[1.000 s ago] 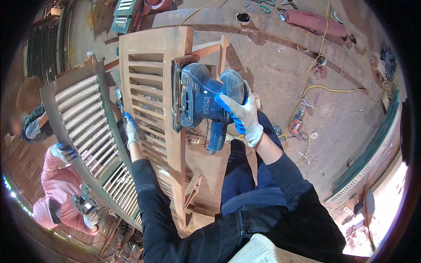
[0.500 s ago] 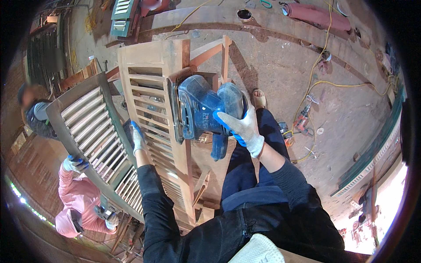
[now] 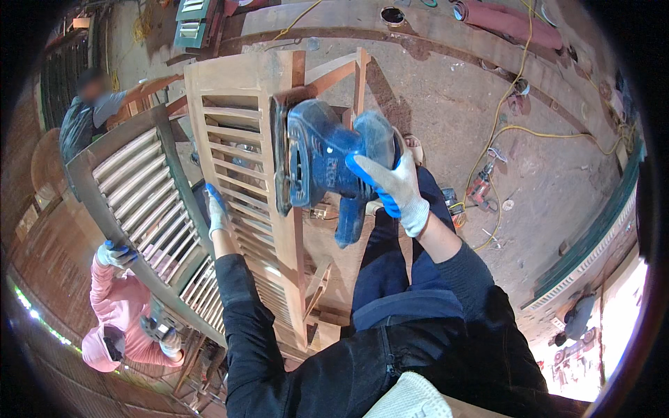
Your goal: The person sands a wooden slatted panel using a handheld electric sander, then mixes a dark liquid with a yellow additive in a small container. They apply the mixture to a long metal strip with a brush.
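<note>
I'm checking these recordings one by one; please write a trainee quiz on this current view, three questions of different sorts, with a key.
1. Multiple choice: what does the person's right hand hold?
A. a paintbrush
B. a blue power sander
C. a hammer

2. True or false: the person's gloved left hand is at the left edge of the bare-wood louvred panel.

3. Fill in the colour: the long cord on the floor at the upper right is ____.

Key: 1. B; 2. True; 3. yellow.
</note>
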A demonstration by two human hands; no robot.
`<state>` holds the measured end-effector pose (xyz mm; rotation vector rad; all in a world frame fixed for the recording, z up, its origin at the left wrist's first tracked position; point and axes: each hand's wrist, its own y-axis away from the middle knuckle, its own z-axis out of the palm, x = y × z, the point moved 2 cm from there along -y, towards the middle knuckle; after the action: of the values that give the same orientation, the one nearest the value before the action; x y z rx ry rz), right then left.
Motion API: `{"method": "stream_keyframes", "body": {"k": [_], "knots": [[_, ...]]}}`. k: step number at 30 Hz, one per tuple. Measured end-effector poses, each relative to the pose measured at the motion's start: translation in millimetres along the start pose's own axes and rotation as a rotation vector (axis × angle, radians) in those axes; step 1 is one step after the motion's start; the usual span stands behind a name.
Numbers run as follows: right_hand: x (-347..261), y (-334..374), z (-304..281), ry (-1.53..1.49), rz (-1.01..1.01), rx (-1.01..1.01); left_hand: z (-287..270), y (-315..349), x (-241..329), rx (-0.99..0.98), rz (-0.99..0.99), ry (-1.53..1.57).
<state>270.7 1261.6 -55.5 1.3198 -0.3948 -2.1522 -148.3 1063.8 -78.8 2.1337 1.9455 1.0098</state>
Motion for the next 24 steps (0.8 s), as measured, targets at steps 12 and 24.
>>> {"method": "stream_keyframes", "body": {"k": [12,24], "knots": [[-24,-41,-9,0.055,-0.001,-0.073,1,5,10,0.023,0.014,-0.052],[-46,-76,-12,-0.128,-0.003,-0.201,-11,-19,1,0.2,0.302,-0.206]]}}
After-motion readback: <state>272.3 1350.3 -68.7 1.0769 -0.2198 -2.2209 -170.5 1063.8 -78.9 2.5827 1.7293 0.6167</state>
